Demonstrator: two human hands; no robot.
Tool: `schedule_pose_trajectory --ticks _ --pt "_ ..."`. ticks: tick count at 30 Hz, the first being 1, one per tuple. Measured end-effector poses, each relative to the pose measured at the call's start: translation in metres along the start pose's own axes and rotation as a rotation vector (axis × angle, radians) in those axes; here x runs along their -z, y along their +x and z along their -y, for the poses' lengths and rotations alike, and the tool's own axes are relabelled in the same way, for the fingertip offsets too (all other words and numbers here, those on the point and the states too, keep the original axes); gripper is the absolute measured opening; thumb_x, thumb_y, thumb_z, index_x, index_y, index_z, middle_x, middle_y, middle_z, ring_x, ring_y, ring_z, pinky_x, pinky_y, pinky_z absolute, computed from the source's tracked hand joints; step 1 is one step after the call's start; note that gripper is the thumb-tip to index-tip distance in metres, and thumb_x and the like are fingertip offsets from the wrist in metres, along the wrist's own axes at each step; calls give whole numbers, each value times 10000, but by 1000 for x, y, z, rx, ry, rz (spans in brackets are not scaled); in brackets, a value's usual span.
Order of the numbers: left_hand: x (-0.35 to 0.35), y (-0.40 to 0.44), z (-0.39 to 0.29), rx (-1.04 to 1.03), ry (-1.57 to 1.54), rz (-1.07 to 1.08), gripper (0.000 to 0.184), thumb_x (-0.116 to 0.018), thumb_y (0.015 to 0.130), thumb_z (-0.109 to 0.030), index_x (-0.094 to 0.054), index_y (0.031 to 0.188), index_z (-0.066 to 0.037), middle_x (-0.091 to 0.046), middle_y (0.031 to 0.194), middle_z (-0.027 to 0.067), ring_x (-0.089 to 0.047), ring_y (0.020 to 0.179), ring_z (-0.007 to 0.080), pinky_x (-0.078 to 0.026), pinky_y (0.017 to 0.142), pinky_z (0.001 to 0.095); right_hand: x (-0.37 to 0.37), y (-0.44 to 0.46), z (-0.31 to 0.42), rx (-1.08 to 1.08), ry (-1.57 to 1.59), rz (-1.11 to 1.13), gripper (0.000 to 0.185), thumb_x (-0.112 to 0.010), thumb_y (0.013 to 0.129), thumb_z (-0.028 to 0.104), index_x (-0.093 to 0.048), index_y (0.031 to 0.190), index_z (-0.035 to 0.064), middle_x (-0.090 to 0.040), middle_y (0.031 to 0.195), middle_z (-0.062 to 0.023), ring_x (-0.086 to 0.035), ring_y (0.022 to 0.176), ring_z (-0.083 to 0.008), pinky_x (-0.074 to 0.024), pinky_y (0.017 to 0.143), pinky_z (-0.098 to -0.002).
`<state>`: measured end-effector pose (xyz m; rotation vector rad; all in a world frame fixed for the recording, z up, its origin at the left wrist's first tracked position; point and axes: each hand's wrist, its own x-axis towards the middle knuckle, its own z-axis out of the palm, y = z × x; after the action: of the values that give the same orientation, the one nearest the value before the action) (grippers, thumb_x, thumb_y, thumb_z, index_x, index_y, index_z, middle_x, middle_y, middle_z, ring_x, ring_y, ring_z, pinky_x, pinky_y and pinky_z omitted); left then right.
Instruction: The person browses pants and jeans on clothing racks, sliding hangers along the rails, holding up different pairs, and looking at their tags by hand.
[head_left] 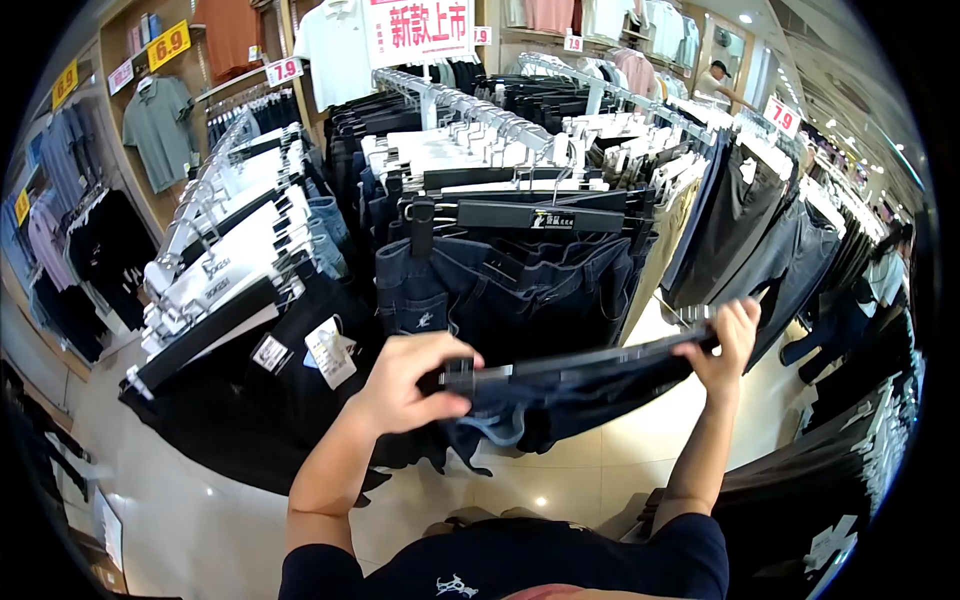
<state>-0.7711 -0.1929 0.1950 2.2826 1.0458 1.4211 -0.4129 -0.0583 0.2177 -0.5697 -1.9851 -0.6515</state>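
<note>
My left hand is closed around one end of a black clip hanger. The opposite end is pinched between the fingers of my right hand. Dark blue jeans hang from this hanger, slightly blurred, in front of my body. Just behind them, a second pair of dark jeans hangs on the rack from a black hanger. To the left of my left hand, black trousers with white tags hang at the end of the neighbouring row.
Rails of trousers on hangers run away from me. Another rack of dark garments stands close at my right. A person is at the far right, another person at the back. Shiny tile floor lies below.
</note>
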Motion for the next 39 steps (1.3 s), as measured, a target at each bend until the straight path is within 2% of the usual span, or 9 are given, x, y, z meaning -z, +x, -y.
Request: schedule_pose_trajectory --ticks 2,4,5,6,8,11,14,19,39 --pt "-6 5 -1 -37 -231 -46 751 -426 820 -665 -617 859 60 -645 814 181 -650 718 282 -509 669 325 15 -19 11 -27 -36 27 526 -695 595 544 -480 693 74 -455 595 -36 -430 566 -229 -323 683 -369" --pt "-9 17 -1 -62 -88 -172 659 -433 878 -572 -615 841 60 -642 801 172 -641 722 284 -505 675 326 22 -31 19 -67 -50 55 566 -663 622 580 -471 684 52 -396 583 -43 -381 556 -228 -308 679 -368" --pt "-10 27 -3 -62 48 -203 395 -545 879 -343 -620 832 43 -640 819 165 -632 748 276 -501 693 334 23 -38 18 -69 -58 77 556 -669 620 572 -474 687 56 -405 583 -39 -381 555 -225 -307 679 -367" --pt "-13 38 2 -117 263 -258 221 -714 696 -103 -639 877 -2 -624 825 139 -635 765 263 -503 671 311 24 -45 15 -71 -62 96 546 -676 618 563 -478 691 59 -413 583 -34 -381 554 -222 -305 680 -366" --pt "-22 66 -1 -139 573 -297 218 -684 678 -4 -632 889 -10 -620 861 130 -605 885 305 -487 765 361 21 -54 6 -71 -55 95 523 -690 628 542 -495 694 61 -443 575 -28 -394 547 -212 -307 677 -359" --pt "-33 110 6 -166 981 -267 353 -733 671 -104 -629 1004 -51 -587 1027 93 -537 1053 304 -439 872 394 13 -63 -21 -71 -30 102 513 -692 636 538 -524 714 59 -492 583 -30 -416 552 -204 -315 679 -349" --pt "-44 139 23 23 1121 -105 497 -741 666 -183 -578 1121 -72 -569 1053 88 -521 1054 277 -394 917 402 1 -67 -57 -76 23 41 503 -705 647 533 -492 697 80 -425 548 -24 -364 529 -215 -306 692 -354" --pt "-63 153 50 133 1322 -147 490 -765 543 -112 -580 993 -51 -550 918 68 -536 879 247 -383 763 362 -10 -87 -121 -100 124 55 526 -715 627 544 -492 704 74 -413 559 -29 -369 552 -222 -305 717 -377" --pt "-56 170 83 158 1447 -69 545 -711 533 -17 -465 1019 -31 -497 1023 140 -477 916 330 -378 795 416 -73 -87 -204 -33 235 79 479 -722 622 506 -518 695 79 -439 559 -24 -372 549 -212 -304 699 -360"
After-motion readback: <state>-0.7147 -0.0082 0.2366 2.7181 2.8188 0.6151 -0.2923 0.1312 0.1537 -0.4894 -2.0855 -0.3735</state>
